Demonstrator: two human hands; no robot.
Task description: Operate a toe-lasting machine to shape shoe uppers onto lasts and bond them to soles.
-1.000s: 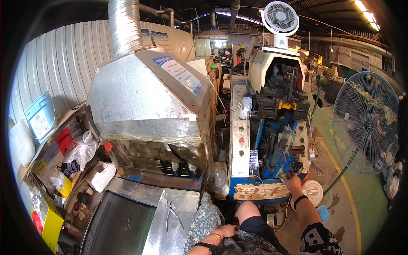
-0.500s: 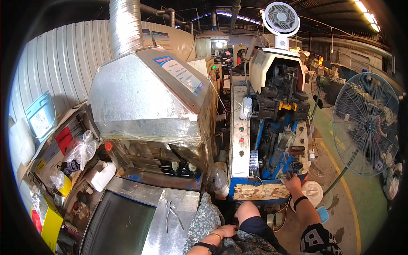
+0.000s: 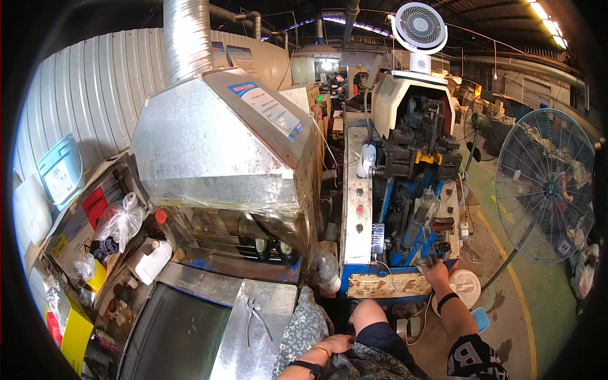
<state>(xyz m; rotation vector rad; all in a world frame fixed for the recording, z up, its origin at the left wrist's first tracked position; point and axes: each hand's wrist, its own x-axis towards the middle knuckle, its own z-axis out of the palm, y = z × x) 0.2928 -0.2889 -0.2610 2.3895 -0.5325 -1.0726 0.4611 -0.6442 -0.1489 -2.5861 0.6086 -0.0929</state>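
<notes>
My right hand (image 3: 436, 273) reaches forward to the front of a blue and white machine (image 3: 358, 221). Its fingers are closed round a small dark knob or handle (image 3: 431, 259) there, mostly covered by the hand. Closed and low, my left hand (image 3: 339, 344) rests in my lap against a dark floral cloth (image 3: 305, 329); what its fingers hold, if anything, is hidden. Metal pliers (image 3: 256, 316) lie on a steel plate (image 3: 239, 351) to the left of the cloth. Above the right hand, the machine carries a dark clamp-like mechanism (image 3: 421, 142).
A sheet-metal hood (image 3: 209, 133) with a duct stands at left, over a dark conveyor belt (image 3: 177, 335). A large floor fan (image 3: 546, 187) is at right, near a white bucket lid (image 3: 465, 288). Plastic bags (image 3: 121, 223) and a white jug (image 3: 150, 261) crowd the left shelf.
</notes>
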